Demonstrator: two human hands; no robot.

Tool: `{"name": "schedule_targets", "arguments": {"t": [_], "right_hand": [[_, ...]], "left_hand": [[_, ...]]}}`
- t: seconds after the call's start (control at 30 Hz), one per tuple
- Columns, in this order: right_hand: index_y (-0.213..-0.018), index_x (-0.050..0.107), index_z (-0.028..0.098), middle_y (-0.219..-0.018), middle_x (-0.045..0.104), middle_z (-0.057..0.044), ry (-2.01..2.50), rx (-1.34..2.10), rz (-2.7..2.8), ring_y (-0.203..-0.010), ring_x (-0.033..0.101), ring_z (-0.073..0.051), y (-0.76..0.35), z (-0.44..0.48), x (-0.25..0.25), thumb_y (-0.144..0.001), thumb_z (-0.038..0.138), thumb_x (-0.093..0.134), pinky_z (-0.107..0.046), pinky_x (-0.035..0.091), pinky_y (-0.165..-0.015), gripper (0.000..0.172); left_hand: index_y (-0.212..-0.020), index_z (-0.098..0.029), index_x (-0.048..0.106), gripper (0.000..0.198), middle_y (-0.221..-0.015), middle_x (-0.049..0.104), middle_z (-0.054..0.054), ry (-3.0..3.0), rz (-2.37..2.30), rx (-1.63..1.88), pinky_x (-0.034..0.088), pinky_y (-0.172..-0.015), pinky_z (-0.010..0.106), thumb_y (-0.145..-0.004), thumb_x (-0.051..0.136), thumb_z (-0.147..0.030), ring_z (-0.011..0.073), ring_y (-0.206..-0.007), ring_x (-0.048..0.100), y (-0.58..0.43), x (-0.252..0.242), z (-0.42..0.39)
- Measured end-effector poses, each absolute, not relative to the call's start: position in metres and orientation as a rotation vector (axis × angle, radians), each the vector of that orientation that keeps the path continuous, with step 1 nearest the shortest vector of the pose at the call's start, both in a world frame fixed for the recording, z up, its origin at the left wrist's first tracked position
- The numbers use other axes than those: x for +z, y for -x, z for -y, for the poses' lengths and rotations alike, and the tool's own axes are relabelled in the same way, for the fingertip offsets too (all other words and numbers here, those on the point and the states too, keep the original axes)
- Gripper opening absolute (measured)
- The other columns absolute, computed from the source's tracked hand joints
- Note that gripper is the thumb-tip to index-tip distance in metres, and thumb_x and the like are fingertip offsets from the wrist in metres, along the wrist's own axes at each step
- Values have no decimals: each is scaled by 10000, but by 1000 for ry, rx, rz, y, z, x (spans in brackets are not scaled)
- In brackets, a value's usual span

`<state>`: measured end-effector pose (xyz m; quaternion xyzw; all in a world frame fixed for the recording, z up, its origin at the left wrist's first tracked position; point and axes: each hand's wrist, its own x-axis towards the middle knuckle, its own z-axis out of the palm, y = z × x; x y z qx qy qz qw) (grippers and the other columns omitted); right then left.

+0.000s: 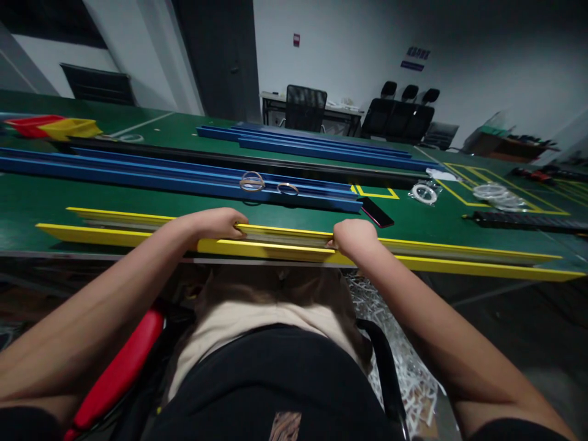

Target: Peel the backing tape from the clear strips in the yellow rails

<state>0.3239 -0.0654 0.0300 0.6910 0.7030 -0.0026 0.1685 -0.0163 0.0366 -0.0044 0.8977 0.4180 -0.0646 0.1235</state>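
Note:
A long yellow channel-shaped rail (459,263) lies along the near edge of the green table, with two raised yellow sides and a greyish trough between them. My left hand (220,223) is closed over it left of its middle, fingers curled down into the trough. Right of the middle, my right hand (356,237) is closed on the same rail, its fingertips partly hidden. Between the hands, a shorter yellow strip (275,249) shows along the near side; whether it is a separate piece I cannot tell.
Blue rails (184,177) lie beyond, with rolls of tape (252,180) on them. A black rail (275,165) and more blue rails (321,144) are farther back. A phone (377,212), wrapped white rolls (423,193) and a yellow bin (73,128) also sit on the table (151,199).

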Motion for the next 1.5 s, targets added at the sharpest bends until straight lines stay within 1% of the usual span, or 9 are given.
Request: {"name": "schedule_targets", "arguments": {"t": [0.27,0.47,0.63,0.77,0.97,1.1,1.2,1.37,1.5], "right_hand": [[-1090,782,130,-1109,738,-233,-1966,109,-2012,-1026,714,-336,-319,61,31,-815,504,718,-401,561,-851,468],[-1074,782,122,-1086,742,-236,-2002,110,-2040,-1010,718,-312,-320,63,30,-823,447,714,-360,553,-866,416],[-1054,774,138,-1077,743,-222,-2024,130,-2100,-995,717,-319,-328,69,24,-866,378,658,-384,551,-846,326],[-1115,740,165,-1105,739,-196,-1970,46,-2173,-1021,704,-311,-343,71,28,-930,470,565,-378,532,-861,398],[-1361,581,223,-1261,702,-111,-1900,-320,-2325,-1061,676,-228,-379,75,49,-962,418,528,-274,493,-853,448],[-1284,647,236,-1212,722,-109,-1946,-191,-2219,-1058,677,-256,-391,74,58,-916,513,589,-298,495,-845,463],[-1233,689,219,-1180,727,-148,-1988,-93,-2097,-1058,680,-291,-388,72,59,-869,654,590,-345,507,-857,575],[-1068,755,171,-1077,742,-198,-2022,-3,-1988,-1013,698,-324,-366,68,49,-822,781,533,-405,529,-848,694],[-1084,763,135,-1081,735,-231,-2046,82,-1942,-999,707,-342,-351,63,33,-797,750,601,-423,545,-830,698]], "left_hand": [[-931,-223,709,344,-895,744,62,-2773,-1126,-177,365,-583,277,-807,551,-502,193,-717,627,-63,-10,-27],[-979,-227,730,272,-1012,763,103,-2901,-992,-142,429,-649,277,-802,610,-396,220,-829,692,-167,-5,-4],[-1008,-224,735,308,-1033,764,114,-2845,-846,-94,451,-665,291,-887,554,-443,240,-861,708,-198,-4,2],[-1044,-225,700,259,-1053,757,92,-2884,-838,-58,440,-675,280,-907,520,-352,233,-908,703,-187,-6,3],[-982,-223,674,230,-1027,733,78,-2952,-818,-8,408,-669,270,-907,499,-353,209,-867,675,-163,-6,0],[-954,-214,678,289,-1006,724,69,-2910,-907,-69,388,-665,265,-917,476,-417,200,-849,644,-113,-8,-19],[-1011,-218,677,334,-1051,719,64,-2846,-983,-45,387,-679,259,-902,484,-467,204,-869,633,-58,-12,-37],[-798,-219,652,355,-715,647,14,-2699,-1171,-170,332,-576,266,-836,523,-548,174,-645,558,9,-16,-57],[-758,-211,626,329,-688,630,0,-2633,-1159,-150,319,-564,263,-794,547,-528,170,-645,541,13,-10,-56]]}}
